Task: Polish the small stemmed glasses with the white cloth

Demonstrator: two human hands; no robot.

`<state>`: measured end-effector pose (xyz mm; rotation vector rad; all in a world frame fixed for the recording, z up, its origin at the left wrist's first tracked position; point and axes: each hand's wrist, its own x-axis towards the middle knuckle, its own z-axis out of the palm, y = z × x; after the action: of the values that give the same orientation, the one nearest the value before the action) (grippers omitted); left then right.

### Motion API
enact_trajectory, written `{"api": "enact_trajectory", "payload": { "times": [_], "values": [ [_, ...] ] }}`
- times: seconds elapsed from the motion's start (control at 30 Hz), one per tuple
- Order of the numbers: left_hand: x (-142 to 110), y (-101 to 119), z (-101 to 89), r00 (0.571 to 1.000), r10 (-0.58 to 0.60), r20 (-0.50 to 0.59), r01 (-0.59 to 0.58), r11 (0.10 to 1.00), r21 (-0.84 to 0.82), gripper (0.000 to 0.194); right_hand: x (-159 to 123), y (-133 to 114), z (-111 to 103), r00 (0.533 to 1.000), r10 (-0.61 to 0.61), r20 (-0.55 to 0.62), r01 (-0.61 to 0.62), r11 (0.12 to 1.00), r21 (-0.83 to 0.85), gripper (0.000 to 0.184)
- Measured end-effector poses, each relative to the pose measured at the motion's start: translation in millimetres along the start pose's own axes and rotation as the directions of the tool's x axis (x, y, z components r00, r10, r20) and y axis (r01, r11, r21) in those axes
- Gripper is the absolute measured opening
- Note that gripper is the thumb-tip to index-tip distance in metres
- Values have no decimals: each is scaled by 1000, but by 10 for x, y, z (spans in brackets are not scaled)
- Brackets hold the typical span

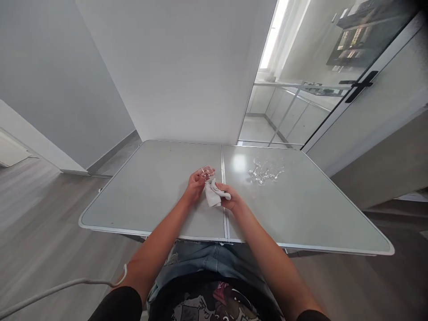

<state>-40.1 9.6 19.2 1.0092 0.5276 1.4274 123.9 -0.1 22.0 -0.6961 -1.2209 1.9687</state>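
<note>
Head view, directed forward and down over a pale grey-green rectangular tabletop with a light metal rim (160, 196). Left hand (196, 182): closed about a small, transparent, cup-like piece with glossy walls (207, 173), held above the left half of the tabletop, just short of the pale central seam (226, 225). Right hand (230, 199): closed on a soft, white, bunched fabric cloth (212, 196), with a loose lower fold toward the near edge. Principal relation: cloth on the near side of the transparent piece, upper end apparently touching it, with both hands close together on opposite flanks. Transparent piece thus forward and to the left of the right-hand grip, and within the left-hand grip; long axis impossible to tell for certain, owing to clear walls and partial cover by the left hand. On the right half of the tabletop, a loose cluster of transparent, shiny, curved pieces (261, 179), forward and to the right of both hands and well apart from them, with the right hand nearer; individual shapes too faint to tell. Beyond the far edge, a plain white wall (177, 80).
</note>
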Motion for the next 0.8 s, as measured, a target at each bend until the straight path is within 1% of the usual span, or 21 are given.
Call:
{"api": "enact_trajectory", "payload": {
  "times": [0.03, 0.07, 0.13, 0.17, 0.23, 0.27, 0.3, 0.33, 0.37, 0.4, 0.43, 0.47, 0.5, 0.53, 0.57, 0.6, 0.63, 0.67, 0.7, 0.73, 0.8],
  "values": [
    [0, 2, -2, 1000, 7, -6, -7, 1000, -6, 74, -1, -11, -5, 1000, 8, 0, -8, 1000, 21, 35],
    [3, -1, -1, 1000, 13, -21, -14, 1000, -7, 73, -4, -19, -3, 1000, -7, -26, 6, 1000, -19, 37],
    [17, -25, 1, 998, 29, -64, -28, 999, 18, 69, -16, -24, 22, 988, -93, -125, 58, 964, -261, 38],
    [27, -43, 0, 995, 42, -90, -38, 998, 45, 67, -24, -21, 41, 967, -171, -189, 74, 899, -432, 37],
    [48, -83, -9, 988, 73, -136, -59, 993, 107, 65, -41, -4, 82, 888, -355, -294, 28, 678, -734, 31],
    [57, -101, -18, 986, 85, -146, -66, 990, 128, 66, -49, 7, 99, 845, -427, -322, -20, 576, -817, 27],
    [63, -115, -28, 986, 89, -144, -70, 989, 134, 66, -56, 15, 112, 818, -466, -336, -55, 518, -853, 26],
    [66, -123, -38, 988, 84, -131, -67, 990, 124, 66, -61, 20, 117, 817, -464, -342, -60, 521, -851, 25],
    [66, -124, -48, 991, 71, -111, -60, 993, 104, 64, -66, 20, 115, 844, -420, -334, -32, 582, -813, 27],
    [62, -118, -55, 995, 53, -85, -46, 996, 79, 64, -71, 15, 105, 889, -341, -306, 11, 683, -731, 30],
    [56, -107, -58, 998, 32, -57, -29, 998, 56, 65, -76, 6, 87, 935, -250, -250, 51, 795, -605, 34],
    [49, -92, -57, 1000, 12, -29, -11, 999, 40, 66, -81, -6, 66, 970, -167, -179, 70, 889, -452, 38],
    [42, -75, -53, 1000, -4, -6, 4, 999, 32, 68, -87, -19, 43, 988, -105, -111, 67, 951, -303, 40],
    [35, -60, -45, 1000, -15, 13, 15, 999, 30, 70, -92, -30, 22, 996, -65, -62, 52, 980, -191, 41],
    [31, -47, -34, 999, -23, 25, 22, 999, 32, 71, -96, -37, 9, 998, -44, -41, 39, 991, -130, 43],
    [29, -40, -23, 999, -24, 28, 23, 999, 36, 71, -98, -39, 4, 998, -40, -44, 34, 992, -120, 43],
    [30, -38, -12, 1000, -21, 18, 20, 999, 44, 70, -98, -35, 10, 996, -55, -74, 43, 986, -159, 43],
    [32, -41, -2, 1000, -11, -2, 11, 998, 61, 69, -96, -25, 27, 988, -90, -122, 57, 966, -251, 41],
    [36, -50, 6, 1000, 5, -31, -2, 996, 91, 68, -93, -9, 53, 970, -155, -187, 73, 920, -386, 39],
    [41, -61, 12, 998, 28, -64, -19, 991, 129, 68, -88, 9, 86, 936, -246, -251, 74, 836, -544, 35],
    [52, -85, 16, 989, 79, -122, -54, 979, 194, 70, -79, 44, 155, 842, -440, -313, 9, 590, -807, 26]
  ]
}}
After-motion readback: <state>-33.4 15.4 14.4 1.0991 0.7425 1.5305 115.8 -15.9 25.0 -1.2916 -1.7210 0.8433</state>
